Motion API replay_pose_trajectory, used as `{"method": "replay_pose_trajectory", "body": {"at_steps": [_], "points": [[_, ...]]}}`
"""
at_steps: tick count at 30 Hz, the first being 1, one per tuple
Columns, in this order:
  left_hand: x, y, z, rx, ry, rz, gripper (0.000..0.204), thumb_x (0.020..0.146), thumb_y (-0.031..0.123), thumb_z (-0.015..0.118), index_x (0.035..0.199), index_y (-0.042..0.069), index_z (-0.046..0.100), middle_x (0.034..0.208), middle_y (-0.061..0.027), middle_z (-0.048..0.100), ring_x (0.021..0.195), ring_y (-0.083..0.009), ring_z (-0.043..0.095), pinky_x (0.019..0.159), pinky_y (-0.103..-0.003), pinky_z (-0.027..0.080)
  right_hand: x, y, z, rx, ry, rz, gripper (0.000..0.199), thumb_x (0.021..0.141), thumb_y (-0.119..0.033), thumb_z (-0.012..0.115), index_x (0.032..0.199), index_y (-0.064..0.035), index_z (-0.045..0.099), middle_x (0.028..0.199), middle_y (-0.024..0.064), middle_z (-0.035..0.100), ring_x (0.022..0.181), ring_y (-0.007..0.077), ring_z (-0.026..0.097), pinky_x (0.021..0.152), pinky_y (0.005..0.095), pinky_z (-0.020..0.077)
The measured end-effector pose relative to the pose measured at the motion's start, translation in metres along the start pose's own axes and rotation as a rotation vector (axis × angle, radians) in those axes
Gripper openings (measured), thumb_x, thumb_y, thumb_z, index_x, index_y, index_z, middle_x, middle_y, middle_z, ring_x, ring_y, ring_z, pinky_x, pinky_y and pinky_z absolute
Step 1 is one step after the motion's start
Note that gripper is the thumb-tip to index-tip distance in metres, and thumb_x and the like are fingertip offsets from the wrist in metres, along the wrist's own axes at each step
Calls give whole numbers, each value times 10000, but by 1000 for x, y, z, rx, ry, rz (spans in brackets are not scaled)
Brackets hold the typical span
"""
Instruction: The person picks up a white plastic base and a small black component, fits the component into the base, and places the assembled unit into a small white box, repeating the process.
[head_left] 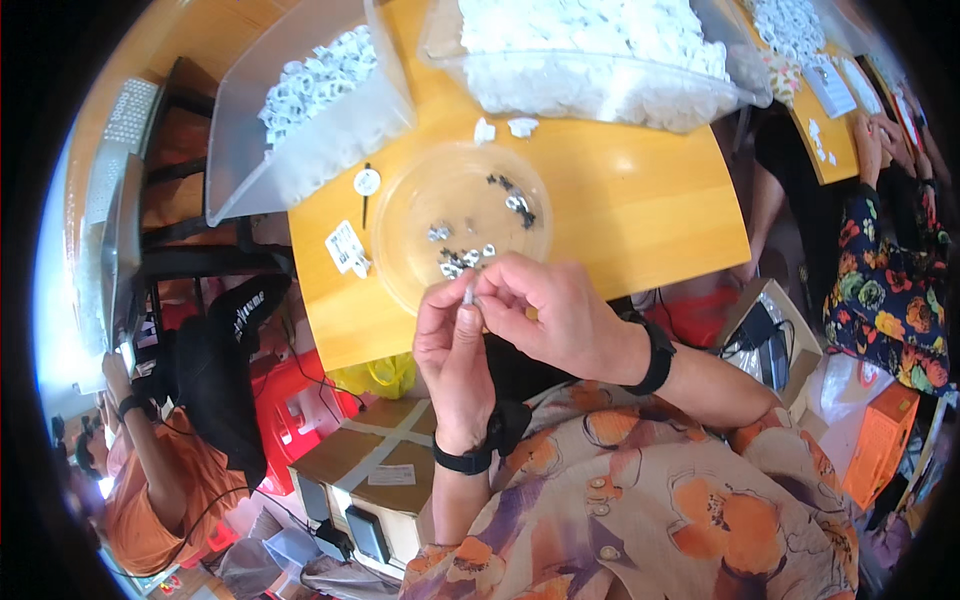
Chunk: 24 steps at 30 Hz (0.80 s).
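Note:
Over the near edge of a round clear tray [548, 215], my hands meet at the fingertips. Thumb and fingers of my left hand [452, 345] pinch a small pale grey part [469, 295], its kind too small to tell. My right hand [560, 312] is closed on the same part from the other side. Inside the tray lie small silvery round pieces [439, 233] and black pieces with shiny metal bits [520, 204]. Another cluster of black and silver pieces [455, 263] sits just beyond my fingertips.
Two translucent bins hold many white plastic parts: one at the left [330, 150], a larger one [600, 95] at the back. Loose white pieces [522, 127], a tag [345, 247] and a white disc on a black stick [367, 181] lie on the wooden table [650, 200]. Co-workers sit at both sides.

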<state>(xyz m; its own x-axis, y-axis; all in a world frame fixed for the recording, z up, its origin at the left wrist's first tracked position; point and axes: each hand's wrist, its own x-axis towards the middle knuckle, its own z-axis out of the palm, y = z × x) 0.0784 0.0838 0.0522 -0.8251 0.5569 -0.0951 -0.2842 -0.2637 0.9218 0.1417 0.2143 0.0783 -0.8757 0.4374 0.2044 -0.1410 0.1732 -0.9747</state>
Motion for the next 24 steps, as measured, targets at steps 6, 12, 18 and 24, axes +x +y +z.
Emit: {"method": "replay_pose_trajectory", "body": {"at_steps": [6,12,18,24], "points": [[2,21,9,-142,-80,-153,269,942,161,551,1173,25,541,1084,-78,625,944,-143,594,834,-276,465,1,-1,-9,122,-70,56,128,860,-98,622,905,9,568,630,95,591,552,145,589,495,271,433],[30,60,13,-5,-43,-196,278,940,164,551,1171,10,558,1129,-69,615,980,-125,608,849,-257,496,-1,6,-39,28,26,166,176,868,-139,640,955,10,607,594,17,553,525,40,499,477,211,390],[108,164,15,-706,-208,28,681,917,414,546,1356,-45,301,1388,-354,262,1331,-439,285,1116,-456,303,3,15,-70,-128,107,166,159,869,-135,631,934,10,629,593,12,539,533,52,480,501,229,400],[68,93,8,-69,-71,-34,475,975,314,475,1309,-19,422,1354,-189,449,1201,-234,489,981,-339,433,32,20,-87,-545,115,25,145,837,-76,592,963,-8,613,691,145,628,626,305,620,579,374,483]]}}
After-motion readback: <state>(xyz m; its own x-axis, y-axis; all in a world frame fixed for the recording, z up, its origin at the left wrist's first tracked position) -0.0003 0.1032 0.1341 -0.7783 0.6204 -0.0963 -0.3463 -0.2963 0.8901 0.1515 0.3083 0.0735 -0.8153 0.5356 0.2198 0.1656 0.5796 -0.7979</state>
